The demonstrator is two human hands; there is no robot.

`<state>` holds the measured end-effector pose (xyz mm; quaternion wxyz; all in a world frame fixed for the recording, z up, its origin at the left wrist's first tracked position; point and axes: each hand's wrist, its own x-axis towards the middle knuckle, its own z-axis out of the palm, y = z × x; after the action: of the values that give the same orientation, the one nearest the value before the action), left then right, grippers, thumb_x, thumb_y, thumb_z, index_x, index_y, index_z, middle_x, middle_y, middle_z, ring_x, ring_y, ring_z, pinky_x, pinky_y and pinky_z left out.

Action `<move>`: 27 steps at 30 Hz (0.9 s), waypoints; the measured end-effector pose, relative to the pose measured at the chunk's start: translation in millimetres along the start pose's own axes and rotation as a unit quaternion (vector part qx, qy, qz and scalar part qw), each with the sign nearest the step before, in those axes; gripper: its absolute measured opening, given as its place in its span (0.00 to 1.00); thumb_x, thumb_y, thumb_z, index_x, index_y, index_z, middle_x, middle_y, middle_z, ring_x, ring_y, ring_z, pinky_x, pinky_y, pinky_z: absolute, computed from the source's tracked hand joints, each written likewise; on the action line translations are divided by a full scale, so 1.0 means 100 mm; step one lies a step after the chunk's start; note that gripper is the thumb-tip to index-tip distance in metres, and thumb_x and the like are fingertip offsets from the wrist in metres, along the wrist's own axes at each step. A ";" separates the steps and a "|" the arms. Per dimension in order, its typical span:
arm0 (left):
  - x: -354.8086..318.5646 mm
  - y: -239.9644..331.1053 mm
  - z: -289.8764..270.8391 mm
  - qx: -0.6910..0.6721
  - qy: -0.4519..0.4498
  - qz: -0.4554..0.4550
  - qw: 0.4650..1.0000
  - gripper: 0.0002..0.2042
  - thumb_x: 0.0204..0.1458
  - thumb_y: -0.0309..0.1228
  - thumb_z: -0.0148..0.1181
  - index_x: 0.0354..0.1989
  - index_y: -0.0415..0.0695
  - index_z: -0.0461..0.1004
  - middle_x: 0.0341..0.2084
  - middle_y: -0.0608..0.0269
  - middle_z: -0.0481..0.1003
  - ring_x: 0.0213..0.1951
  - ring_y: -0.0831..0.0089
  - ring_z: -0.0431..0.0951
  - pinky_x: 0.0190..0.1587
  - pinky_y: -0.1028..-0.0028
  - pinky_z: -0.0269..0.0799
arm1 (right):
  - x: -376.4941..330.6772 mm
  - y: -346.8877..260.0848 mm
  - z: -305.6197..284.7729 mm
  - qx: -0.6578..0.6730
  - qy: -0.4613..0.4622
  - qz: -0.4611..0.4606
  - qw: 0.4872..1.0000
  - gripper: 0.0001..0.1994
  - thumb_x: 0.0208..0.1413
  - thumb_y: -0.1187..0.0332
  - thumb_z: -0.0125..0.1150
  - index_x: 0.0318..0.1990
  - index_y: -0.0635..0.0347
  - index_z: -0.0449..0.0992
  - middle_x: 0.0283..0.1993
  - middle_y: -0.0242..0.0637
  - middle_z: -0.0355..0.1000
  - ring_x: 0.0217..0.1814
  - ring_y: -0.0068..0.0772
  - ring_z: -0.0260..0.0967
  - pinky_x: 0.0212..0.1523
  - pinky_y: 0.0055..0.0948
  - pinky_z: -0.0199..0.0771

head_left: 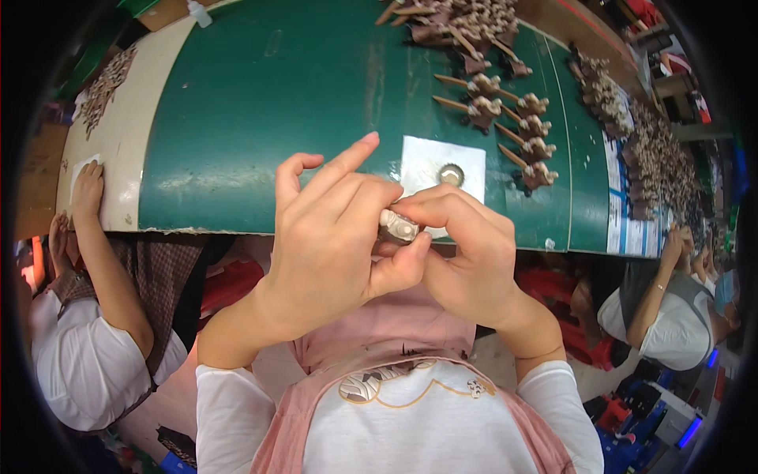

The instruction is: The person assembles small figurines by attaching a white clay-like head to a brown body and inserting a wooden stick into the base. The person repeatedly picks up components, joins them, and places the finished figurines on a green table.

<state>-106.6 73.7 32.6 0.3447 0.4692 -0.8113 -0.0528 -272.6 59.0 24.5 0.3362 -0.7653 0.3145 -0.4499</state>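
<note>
Cream-and-brown small piece (398,227) is pinched by the left hand (335,225) and right hand (471,253), both clamped on it; toward one o'clock, a round cap (451,174) sits on white paper (420,158).

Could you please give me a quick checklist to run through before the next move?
1. Small brown-and-cream piece held by both the left hand and right hand: ok.
2. Upturned round metal cap lying on the white sheet, just beyond the right hand: ok.
3. What the pale contents of the cap are: cannot tell.
4. Brown-and-cream figures on wooden sticks apart from both hands: ok.
5. White bottle close at hand: not ok; it is at the table's far left.
</note>
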 end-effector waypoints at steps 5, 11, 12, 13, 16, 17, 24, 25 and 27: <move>0.02 -0.23 -0.14 0.074 0.001 0.026 0.997 0.28 0.40 0.50 0.65 0.44 0.39 0.74 0.36 0.57 0.76 0.52 0.60 0.73 0.50 0.55 0.58 | 0.23 0.02 0.04 0.000 -0.065 0.018 0.998 0.12 0.38 0.82 0.65 0.34 0.68 0.75 0.30 0.41 0.72 0.31 0.34 0.73 0.32 0.28 0.73; -0.05 -0.61 -0.34 0.076 0.145 -0.089 0.983 0.41 0.41 0.56 0.63 0.59 0.38 0.64 0.46 0.53 0.74 0.50 0.59 0.73 0.51 0.62 0.60 | 1.05 0.42 -0.26 -0.088 -0.060 0.180 0.978 0.11 0.45 0.70 0.67 0.35 0.65 0.77 0.23 0.27 0.69 0.27 0.15 0.63 0.26 0.22 0.62; -0.10 -0.65 -0.35 0.079 0.149 -0.106 0.980 0.41 0.42 0.56 0.62 0.60 0.38 0.62 0.47 0.53 0.73 0.49 0.59 0.73 0.51 0.63 0.60 | 1.20 0.56 -0.28 -0.155 -0.071 0.135 0.976 0.11 0.45 0.70 0.66 0.35 0.66 0.77 0.22 0.30 0.70 0.26 0.19 0.65 0.27 0.23 0.63; -0.12 -0.67 -0.31 0.082 0.135 -0.106 0.982 0.40 0.44 0.55 0.62 0.60 0.38 0.63 0.46 0.53 0.74 0.48 0.60 0.73 0.51 0.63 0.61 | 1.30 0.71 -0.31 -0.227 -0.078 0.091 0.966 0.11 0.45 0.70 0.65 0.35 0.68 0.77 0.22 0.32 0.70 0.25 0.23 0.66 0.28 0.25 0.65; -0.15 -0.69 -0.25 0.085 0.093 -0.119 0.985 0.36 0.47 0.52 0.61 0.59 0.38 0.64 0.45 0.53 0.74 0.47 0.61 0.73 0.50 0.64 0.61 | 1.50 1.09 -0.31 -0.334 -0.160 0.016 0.929 0.13 0.44 0.70 0.66 0.35 0.70 0.76 0.24 0.42 0.73 0.26 0.37 0.71 0.31 0.32 0.70; -0.16 -0.68 -0.25 0.076 0.083 -0.130 0.985 0.35 0.47 0.51 0.61 0.59 0.38 0.64 0.45 0.53 0.74 0.47 0.61 0.73 0.50 0.64 0.61 | 1.52 1.14 -0.32 -0.344 -0.159 0.014 0.925 0.14 0.43 0.70 0.67 0.36 0.70 0.76 0.26 0.45 0.74 0.28 0.40 0.72 0.33 0.34 0.70; -0.09 -0.60 -0.14 0.020 0.032 -0.143 0.989 0.30 0.47 0.43 0.64 0.56 0.39 0.67 0.42 0.54 0.75 0.44 0.61 0.74 0.48 0.65 0.63 | 1.49 1.16 -0.39 -0.343 -0.165 0.038 0.924 0.22 0.40 0.66 0.71 0.42 0.69 0.76 0.28 0.47 0.75 0.30 0.41 0.74 0.34 0.34 0.72; -0.06 -0.59 -0.12 0.010 0.034 -0.139 0.990 0.28 0.47 0.41 0.65 0.55 0.39 0.68 0.41 0.54 0.75 0.43 0.61 0.74 0.47 0.66 0.64 | 1.46 1.04 -0.48 -0.322 -0.143 0.074 0.933 0.22 0.41 0.66 0.70 0.44 0.69 0.76 0.27 0.43 0.74 0.28 0.34 0.72 0.33 0.30 0.72; -0.03 -0.53 -0.12 -0.011 0.041 -0.139 0.989 0.25 0.46 0.36 0.66 0.53 0.38 0.70 0.39 0.54 0.75 0.41 0.60 0.74 0.44 0.67 0.66 | 1.28 0.79 -0.73 -0.288 -0.066 0.018 0.955 0.17 0.46 0.68 0.67 0.43 0.68 0.76 0.25 0.36 0.74 0.27 0.23 0.69 0.30 0.24 0.69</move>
<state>-59.8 49.3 19.0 0.3723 0.5753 -0.7228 -0.0892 -301.2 -103.9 49.5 0.1295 -0.8518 0.4214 -0.2831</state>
